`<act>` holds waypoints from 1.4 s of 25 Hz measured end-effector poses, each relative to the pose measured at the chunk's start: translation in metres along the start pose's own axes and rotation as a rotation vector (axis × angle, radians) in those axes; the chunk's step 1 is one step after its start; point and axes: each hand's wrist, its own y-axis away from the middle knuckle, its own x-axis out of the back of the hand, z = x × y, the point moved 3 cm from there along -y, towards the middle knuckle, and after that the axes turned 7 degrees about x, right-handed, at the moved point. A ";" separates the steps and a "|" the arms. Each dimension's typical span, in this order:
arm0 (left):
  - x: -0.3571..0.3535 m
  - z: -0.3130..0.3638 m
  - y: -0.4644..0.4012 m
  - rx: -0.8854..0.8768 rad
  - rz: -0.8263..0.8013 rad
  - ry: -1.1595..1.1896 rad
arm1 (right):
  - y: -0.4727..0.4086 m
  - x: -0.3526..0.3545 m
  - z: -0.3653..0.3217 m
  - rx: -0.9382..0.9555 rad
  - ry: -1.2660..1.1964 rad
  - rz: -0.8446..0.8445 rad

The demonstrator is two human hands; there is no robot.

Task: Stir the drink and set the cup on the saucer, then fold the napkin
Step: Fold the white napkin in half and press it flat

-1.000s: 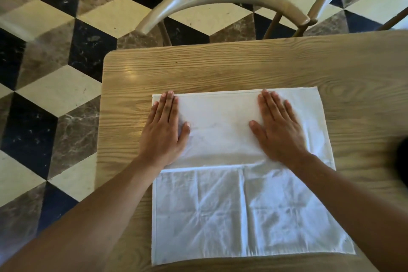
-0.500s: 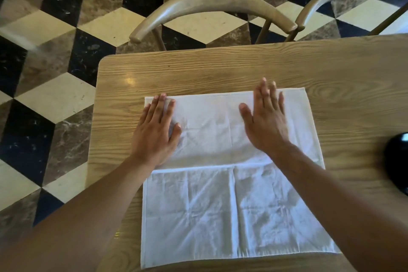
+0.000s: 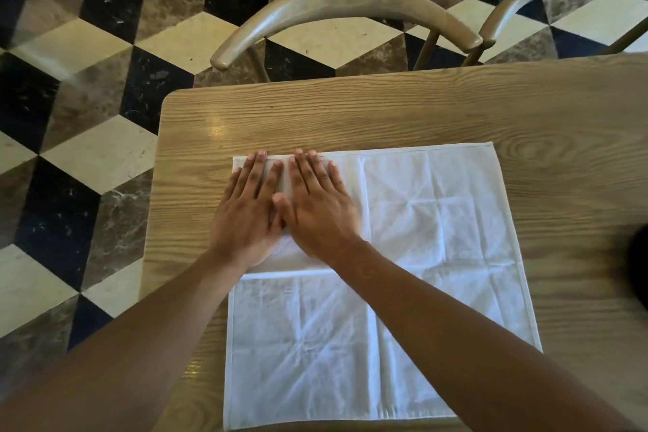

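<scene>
Hands: left hand (image 3: 247, 217) and right hand (image 3: 317, 210), flat with straight fingers, press the folded panel's left part.
Change: the right hand has slid left to meet the left.
Napkin: white cloth napkin (image 3: 438, 221) lies on the pale wooden surface (image 3: 350, 116), partly folded.
Meaning: crease being smoothed; folding unfinished.

One head-worn wide-angle view looks steeply down and forward, close above the light wooden table (image 3: 385, 109); the checkered marble floor (image 3: 87, 88) lies beyond the flat hands.
</scene>
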 end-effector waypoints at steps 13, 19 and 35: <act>0.000 -0.003 0.000 -0.020 0.039 0.029 | 0.095 0.077 0.219 -0.283 0.237 -0.015; 0.000 -0.001 0.000 -0.014 0.027 0.020 | 0.077 0.077 0.162 -0.422 0.132 0.083; 0.000 -0.004 0.000 -0.023 -0.001 -0.003 | 0.072 0.046 0.144 -0.206 0.247 0.058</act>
